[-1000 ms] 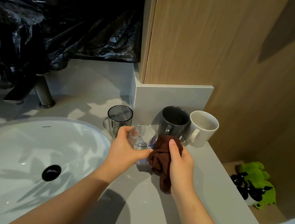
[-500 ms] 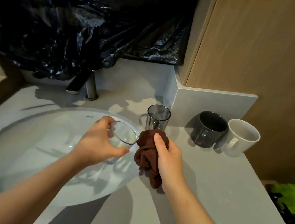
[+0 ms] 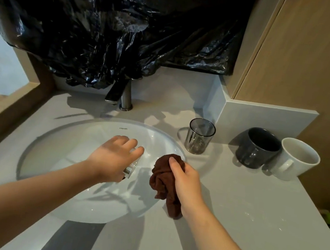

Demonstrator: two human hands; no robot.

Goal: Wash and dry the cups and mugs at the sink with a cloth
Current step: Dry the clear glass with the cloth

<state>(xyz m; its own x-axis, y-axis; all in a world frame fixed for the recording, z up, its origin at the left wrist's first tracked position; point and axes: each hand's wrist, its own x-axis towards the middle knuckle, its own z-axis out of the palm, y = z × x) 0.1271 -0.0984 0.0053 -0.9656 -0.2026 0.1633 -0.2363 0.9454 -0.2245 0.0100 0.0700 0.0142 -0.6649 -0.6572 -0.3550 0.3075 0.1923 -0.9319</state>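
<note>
Tipping a clear glass (image 3: 133, 165) over the sink (image 3: 89, 130) seems to be the step in hand. In the head view, the left hand (image 3: 113, 158) lies over the glass from above with its fingers curled round the wall, holding it in the air above the right part of the basin. The glass's long axis runs slantwise, with the thick base toward the person. The mouth is hidden under the fingers, so I cannot tell how far it dips.

The right hand (image 3: 188, 181) is clamped on a bunched brown cloth (image 3: 162, 180), held just beside the glass above the basin's right rim, with a tail hanging down. The tap (image 3: 125, 97) shows no running water.

On the counter (image 3: 242, 214), right of the sink, a smoky tumbler (image 3: 199, 138), a dark grey mug (image 3: 258, 148) and a white mug (image 3: 297, 160) stand upright, the two mugs touching.

I judge the next move to be either a rinse under the tap or a wipe. A wipe calls for turning the mouth toward the cloth and pushing the cloth inside while the left hand keeps a firm hold.
</note>
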